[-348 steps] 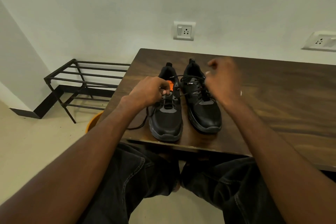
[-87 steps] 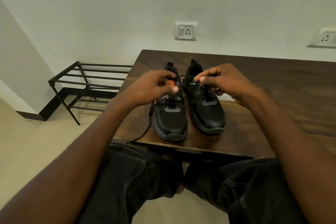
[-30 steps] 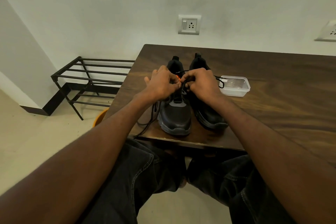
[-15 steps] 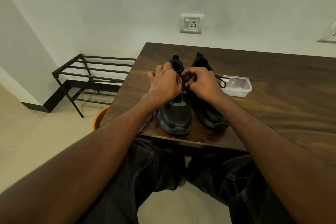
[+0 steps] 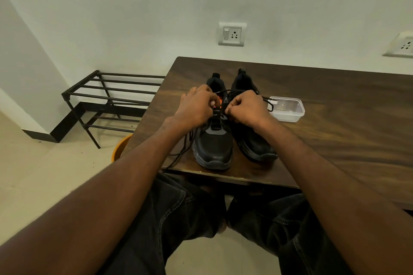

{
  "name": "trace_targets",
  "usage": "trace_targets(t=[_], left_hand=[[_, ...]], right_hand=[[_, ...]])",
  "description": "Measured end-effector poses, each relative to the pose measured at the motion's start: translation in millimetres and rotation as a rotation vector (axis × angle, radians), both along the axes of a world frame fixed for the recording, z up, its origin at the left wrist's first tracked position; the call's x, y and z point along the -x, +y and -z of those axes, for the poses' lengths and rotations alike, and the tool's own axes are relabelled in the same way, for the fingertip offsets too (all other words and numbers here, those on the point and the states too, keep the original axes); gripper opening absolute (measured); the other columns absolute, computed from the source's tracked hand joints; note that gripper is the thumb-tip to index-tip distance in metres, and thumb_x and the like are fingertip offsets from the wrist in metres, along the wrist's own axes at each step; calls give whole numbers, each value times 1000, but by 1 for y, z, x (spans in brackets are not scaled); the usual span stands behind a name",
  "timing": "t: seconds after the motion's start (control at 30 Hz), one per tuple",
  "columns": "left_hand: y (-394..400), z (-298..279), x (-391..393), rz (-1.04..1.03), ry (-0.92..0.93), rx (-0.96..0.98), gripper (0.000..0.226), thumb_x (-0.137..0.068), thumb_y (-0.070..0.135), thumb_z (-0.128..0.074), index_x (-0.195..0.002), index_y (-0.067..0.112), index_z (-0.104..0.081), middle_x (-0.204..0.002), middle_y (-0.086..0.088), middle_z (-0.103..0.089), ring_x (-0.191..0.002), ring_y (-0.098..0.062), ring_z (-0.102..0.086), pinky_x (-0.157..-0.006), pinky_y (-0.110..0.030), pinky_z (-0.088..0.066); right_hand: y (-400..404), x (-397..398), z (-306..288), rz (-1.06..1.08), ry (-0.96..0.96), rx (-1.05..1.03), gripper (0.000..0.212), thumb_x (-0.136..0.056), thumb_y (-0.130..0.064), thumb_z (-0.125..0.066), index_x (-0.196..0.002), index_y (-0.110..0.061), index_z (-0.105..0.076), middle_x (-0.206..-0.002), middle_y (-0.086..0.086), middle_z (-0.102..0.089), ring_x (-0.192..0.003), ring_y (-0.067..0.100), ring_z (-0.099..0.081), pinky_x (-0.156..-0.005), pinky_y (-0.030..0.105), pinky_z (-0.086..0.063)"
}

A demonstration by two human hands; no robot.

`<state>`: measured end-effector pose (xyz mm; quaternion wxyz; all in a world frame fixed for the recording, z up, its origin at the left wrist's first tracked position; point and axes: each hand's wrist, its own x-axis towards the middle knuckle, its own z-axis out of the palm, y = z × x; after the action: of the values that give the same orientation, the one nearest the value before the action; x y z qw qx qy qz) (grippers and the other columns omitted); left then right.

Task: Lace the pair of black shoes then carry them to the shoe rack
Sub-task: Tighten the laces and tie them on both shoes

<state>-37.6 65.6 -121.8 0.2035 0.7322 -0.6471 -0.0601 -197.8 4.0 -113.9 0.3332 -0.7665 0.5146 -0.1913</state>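
Head view: on the dark wooden table [image 5: 335, 131], the black shoes [image 5: 214, 147] stand side by side near its front edge. The left hand [image 5: 196, 108] and right hand [image 5: 248, 108] pinch the lace [image 5: 178, 154]. The shoe rack [image 5: 107, 96] stands at nine o'clock, against the white wall [image 5: 134, 18]; a clear container [image 5: 288, 109] sits at three.

Black shoes [image 5: 214, 147], orange tongue patch [image 5: 220, 103], dark wood-grain table [image 5: 335, 118]

Both hands hide the eyelets of the left shoe [image 5: 213, 147]. The right-hand wall socket [image 5: 403, 48] is cut off by the frame edge.
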Motion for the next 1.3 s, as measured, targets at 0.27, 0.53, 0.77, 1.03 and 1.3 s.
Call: trace_targets(t=[0.27, 0.53, 0.77, 1.03, 1.3], left_hand=[[1, -6, -13, 72, 82, 21, 32, -93, 0, -58, -93, 27, -76, -116, 8, -61, -104, -14, -55, -84, -31, -41], [3, -4, -21, 117, 113, 8, 31, -93, 1, -66, -109, 25, -77, -126, 5, -63, -113, -14, -56, -93, -33, -48], [0, 1, -28, 131, 161, -23, 37, -90, -4, -66, -106, 29, -75, -128, 6, -61, -118, -18, -57, -99, -38, -51], [-2, -1, -27, 138, 199, -40, 38, -92, -6, -62, -105, 27, -74, -126, 8, -59, -115, -15, -56, -99, -42, -54], [-2, 1, -30, 144, 221, -49, 41, -90, -11, -61, -110, 23, -75, -133, 3, -58, -121, -19, -58, -101, -43, -56]], right_hand=[[-17, 42, -42, 560, -361, 174, 20, -90, -13, -60, -76, -23, -71, -87, -3, -77, -79, 19, -77, -68, 36, -61], [8, 9, -7, -57, 139, 199, 19, -98, -29, -70, -117, -24, -73, -107, 2, -73, -92, 20, -71, -88, 44, -61], [-6, 28, -28, 447, -203, 355, 19, -93, -12, -66, -97, -25, -79, -99, -4, -76, -85, 15, -69, -76, 29, -53], [9, 20, -25, 55, 131, 440, 30, -97, -19, -69, -127, -20, -69, -129, 1, -61, -109, 19, -64, -93, 33, -53], [1, 31, -30, 383, 31, 433, 14, -95, -17, -68, -98, -22, -80, -98, 1, -77, -93, 24, -73, -81, 32, -55]])
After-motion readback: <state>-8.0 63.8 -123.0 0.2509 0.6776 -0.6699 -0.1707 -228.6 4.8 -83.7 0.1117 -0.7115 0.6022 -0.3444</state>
